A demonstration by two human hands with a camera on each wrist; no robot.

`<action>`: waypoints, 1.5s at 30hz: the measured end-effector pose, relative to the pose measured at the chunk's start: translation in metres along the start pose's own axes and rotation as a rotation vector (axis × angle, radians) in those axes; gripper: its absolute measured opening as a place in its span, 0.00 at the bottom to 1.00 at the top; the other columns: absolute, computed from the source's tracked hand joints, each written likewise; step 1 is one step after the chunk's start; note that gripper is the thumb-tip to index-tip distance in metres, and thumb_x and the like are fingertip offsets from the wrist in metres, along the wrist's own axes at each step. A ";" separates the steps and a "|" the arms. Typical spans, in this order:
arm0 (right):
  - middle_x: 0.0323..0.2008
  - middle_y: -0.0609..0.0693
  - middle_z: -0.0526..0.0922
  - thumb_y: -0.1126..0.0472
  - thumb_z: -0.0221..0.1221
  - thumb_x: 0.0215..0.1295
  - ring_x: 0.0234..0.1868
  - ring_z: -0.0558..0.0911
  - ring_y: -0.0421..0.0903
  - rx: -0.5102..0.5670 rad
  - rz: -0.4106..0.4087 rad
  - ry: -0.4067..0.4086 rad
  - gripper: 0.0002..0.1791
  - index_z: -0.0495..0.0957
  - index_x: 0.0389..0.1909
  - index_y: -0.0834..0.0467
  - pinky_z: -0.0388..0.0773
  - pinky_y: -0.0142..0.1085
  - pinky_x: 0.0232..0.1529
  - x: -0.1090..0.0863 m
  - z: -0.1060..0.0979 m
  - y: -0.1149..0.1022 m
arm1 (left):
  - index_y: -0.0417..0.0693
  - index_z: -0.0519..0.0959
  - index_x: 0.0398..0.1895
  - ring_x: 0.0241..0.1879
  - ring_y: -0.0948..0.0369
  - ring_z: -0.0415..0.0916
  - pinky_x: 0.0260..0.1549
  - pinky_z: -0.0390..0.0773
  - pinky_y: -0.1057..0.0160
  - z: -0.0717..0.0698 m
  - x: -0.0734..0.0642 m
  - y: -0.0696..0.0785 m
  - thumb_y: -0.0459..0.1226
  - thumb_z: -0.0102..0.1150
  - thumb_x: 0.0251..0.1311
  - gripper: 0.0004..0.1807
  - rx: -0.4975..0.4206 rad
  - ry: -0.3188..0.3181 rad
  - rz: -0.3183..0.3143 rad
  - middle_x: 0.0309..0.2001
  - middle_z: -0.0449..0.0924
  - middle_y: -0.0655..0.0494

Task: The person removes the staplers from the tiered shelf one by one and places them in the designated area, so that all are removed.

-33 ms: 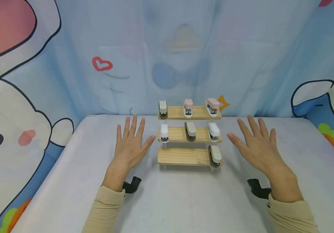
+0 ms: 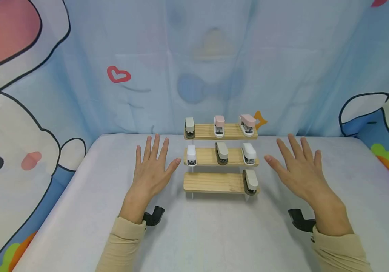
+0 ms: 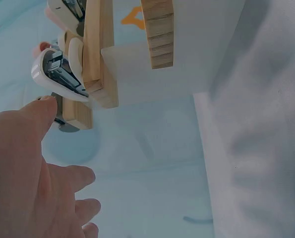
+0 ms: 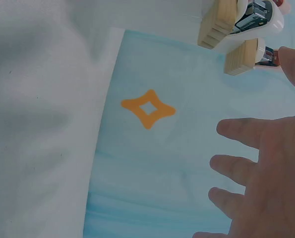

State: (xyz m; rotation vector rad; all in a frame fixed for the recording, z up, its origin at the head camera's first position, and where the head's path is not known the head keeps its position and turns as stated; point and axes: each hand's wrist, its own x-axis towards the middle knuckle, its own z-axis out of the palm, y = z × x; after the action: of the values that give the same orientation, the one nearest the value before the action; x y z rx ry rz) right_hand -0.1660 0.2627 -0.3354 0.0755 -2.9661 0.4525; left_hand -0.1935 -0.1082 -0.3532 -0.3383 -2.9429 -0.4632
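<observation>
Fingers spread and straight, my left hand (image 2: 151, 172) is held left of a three-tier wooden rack, holding nothing. My right hand (image 2: 299, 172) mirrors it on the right side, also spread and holding nothing. On the top shelf (image 2: 204, 132) stand a grey-white stapler (image 2: 189, 127) and two pink staplers, one in the middle (image 2: 219, 125) and one at the right (image 2: 248, 124). The middle shelf (image 2: 206, 155) bears a white stapler (image 2: 191, 155), a grey-white stapler (image 2: 222, 153) and another white stapler (image 2: 249, 153). One grey-white stapler (image 2: 250, 181) sits at the right end of the bottom shelf (image 2: 212, 182).
The rack stands on a white-covered table (image 2: 221, 234), towards its back edge. Behind hangs a blue cartoon-printed curtain (image 2: 146, 105). Black curved mounts show at the left wrist (image 2: 154, 216) and the right wrist (image 2: 301, 221).
</observation>
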 end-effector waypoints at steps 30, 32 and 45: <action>0.77 0.69 0.44 0.32 0.38 0.74 0.77 0.36 0.71 0.017 -0.078 -0.003 0.46 0.50 0.77 0.63 0.30 0.74 0.69 0.000 -0.006 -0.007 | 0.53 0.42 0.81 0.81 0.53 0.25 0.76 0.26 0.43 -0.007 0.000 0.003 0.67 0.28 0.71 0.44 -0.037 -0.010 0.056 0.81 0.35 0.51; 0.77 0.69 0.46 0.33 0.39 0.75 0.77 0.38 0.72 0.027 -0.097 0.006 0.44 0.52 0.76 0.64 0.33 0.74 0.68 -0.002 -0.006 -0.008 | 0.52 0.42 0.81 0.81 0.53 0.27 0.76 0.27 0.43 -0.007 0.000 0.003 0.67 0.29 0.71 0.44 -0.045 -0.009 0.060 0.81 0.36 0.51; 0.72 0.67 0.60 0.36 0.39 0.76 0.70 0.60 0.70 0.129 -0.114 -0.092 0.39 0.60 0.73 0.62 0.59 0.71 0.63 -0.018 -0.020 -0.027 | 0.52 0.43 0.81 0.81 0.53 0.31 0.77 0.31 0.44 -0.005 -0.001 0.005 0.73 0.27 0.65 0.51 -0.079 -0.021 0.100 0.81 0.40 0.54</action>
State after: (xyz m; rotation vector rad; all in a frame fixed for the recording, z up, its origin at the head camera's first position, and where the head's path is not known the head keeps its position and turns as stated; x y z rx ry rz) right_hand -0.1439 0.2430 -0.3115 0.2842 -2.9983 0.6407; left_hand -0.1909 -0.1057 -0.3476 -0.5005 -2.9159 -0.5671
